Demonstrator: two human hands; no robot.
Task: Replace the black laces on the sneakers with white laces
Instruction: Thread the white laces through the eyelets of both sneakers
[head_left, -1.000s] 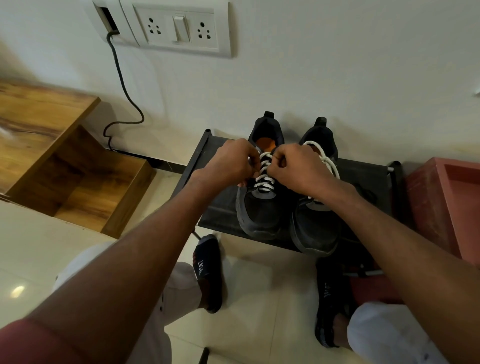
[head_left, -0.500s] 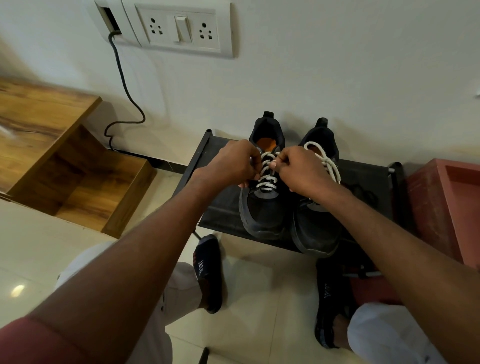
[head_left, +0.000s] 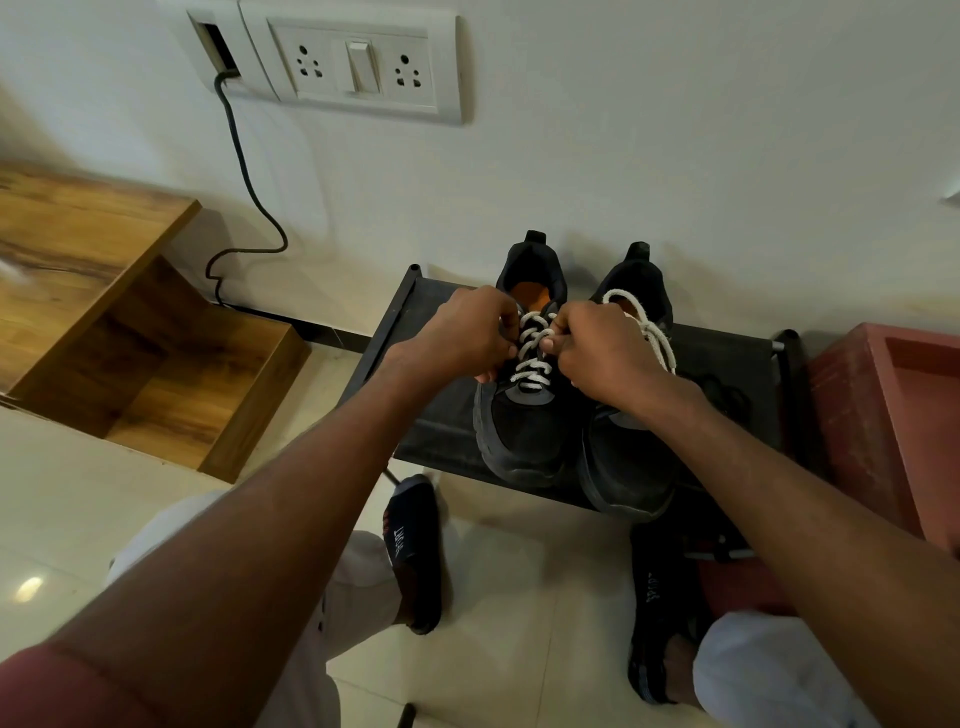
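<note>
The low black rack (head_left: 727, 364) against the wall is the landmark: on it stand two black sneakers side by side, toes toward the person. The left sneaker (head_left: 524, 426) looks sturdy and light, unlikely to shift under gentle pulling. Its white lace (head_left: 532, 353), crossed up the eyelets, is a soft, limp, slightly fuzzy cord, best taken near its ends. The left hand (head_left: 467, 332) and right hand (head_left: 602, 353) each have a closed grip pinching that lace at the top eyelets. The right sneaker (head_left: 628, 467) carries a white lace too.
</note>
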